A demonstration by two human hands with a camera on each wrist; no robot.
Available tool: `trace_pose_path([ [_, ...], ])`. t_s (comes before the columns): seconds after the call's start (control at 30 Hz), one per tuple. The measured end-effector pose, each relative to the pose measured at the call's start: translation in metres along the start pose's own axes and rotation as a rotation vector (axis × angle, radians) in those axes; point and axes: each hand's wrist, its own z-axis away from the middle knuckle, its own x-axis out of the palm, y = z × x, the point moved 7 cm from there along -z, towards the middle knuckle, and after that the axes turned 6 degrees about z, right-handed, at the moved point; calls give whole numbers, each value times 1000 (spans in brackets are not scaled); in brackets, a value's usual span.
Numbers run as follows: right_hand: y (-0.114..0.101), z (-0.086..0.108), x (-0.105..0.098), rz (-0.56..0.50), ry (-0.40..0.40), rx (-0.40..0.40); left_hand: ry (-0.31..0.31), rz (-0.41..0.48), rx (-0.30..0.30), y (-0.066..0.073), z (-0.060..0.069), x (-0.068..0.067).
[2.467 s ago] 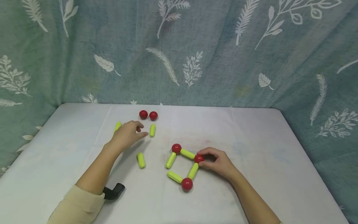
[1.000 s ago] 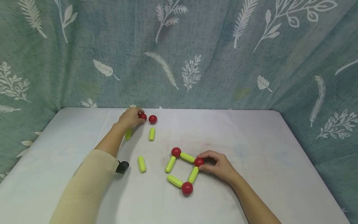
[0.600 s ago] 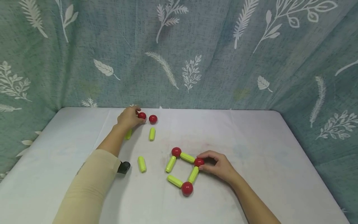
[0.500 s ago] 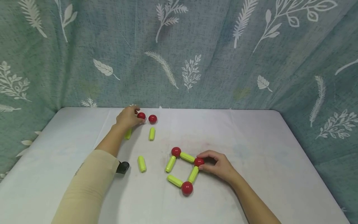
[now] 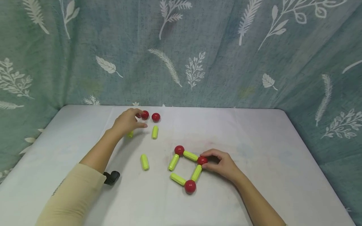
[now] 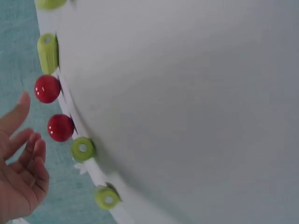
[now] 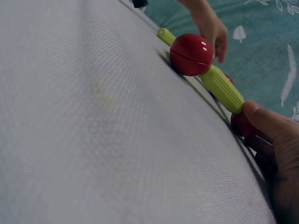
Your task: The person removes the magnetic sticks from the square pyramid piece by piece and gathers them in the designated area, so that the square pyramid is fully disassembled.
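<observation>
In the head view my left hand [image 5: 128, 121] hovers with thumb and fingers apart beside a red ball [image 5: 145, 115] at the table's back left. The left wrist view shows a gap between that hand and both red balls [image 6: 60, 128]. My right hand [image 5: 222, 163] pinches another red ball [image 5: 202, 160] between thumb and fingers. That ball is a corner of a four-sided outline of lime rods [image 5: 178, 179] and red balls on the table. The outline's left corner has two rod ends apart, without a ball. A lime rod [image 5: 130, 134] is partly hidden behind the left hand.
A second loose red ball [image 5: 156, 117] sits right of the first. Loose lime rods lie nearby: one rod [image 5: 155, 132] in front of the balls, another rod [image 5: 145, 162] left of the outline. A patterned curtain [image 5: 215, 62] hangs behind the white-covered table [image 5: 254, 188].
My left hand reached back to the left red ball, held its fingers around it, then drew slightly away with the thumb spread. The rod by that hand lies further right. My right hand stayed put.
</observation>
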Motion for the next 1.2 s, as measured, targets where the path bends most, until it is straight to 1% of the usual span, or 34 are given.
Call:
trace_pose_path([
  [0.07, 1, -1, -1, 0, 4, 6, -28, 13, 45, 2, 12, 6],
  [0.13, 1, -1, -1, -3, 1, 6, -45, 45, 76, 0, 24, 11],
  [0.23, 0, -1, -1, -7, -5, 7, -68, 107, 95, -2, 42, 20],
  [0.37, 1, -1, -2, 4, 1, 10, -106, 166, 87, -1, 67, 32],
  [0.47, 2, -1, -2, 16, 3, 11, -132, 169, 76, 2, 84, 42],
  [0.57, 2, -1, -1, 18, -2, 14, -154, 151, 68, 5, 98, 52],
  [0.63, 2, -1, -1, 22, -5, 22, -156, 130, 75, 6, 106, 58],
  [0.7, 2, 0, 0, 24, -8, 30, -145, 90, 83, 7, 112, 62],
  [0.77, 2, -1, 0, 26, -8, 33, -127, 47, 100, 8, 113, 64],
  [0.83, 2, -1, 1, 26, -7, 32, -108, -1, 118, 7, 110, 63],
  [0.9, 2, -1, 1, 26, -4, 30, -79, -52, 143, 7, 106, 60],
  [1.03, 2, -1, 1, 29, -9, 26, 3, -142, 193, 8, 93, 51],
  [1.1, 2, -1, 1, 27, -8, 24, 36, -164, 222, 8, 87, 46],
  [1.2, 0, -1, 1, 29, -2, 18, 48, -176, 243, 6, 79, 41],
])
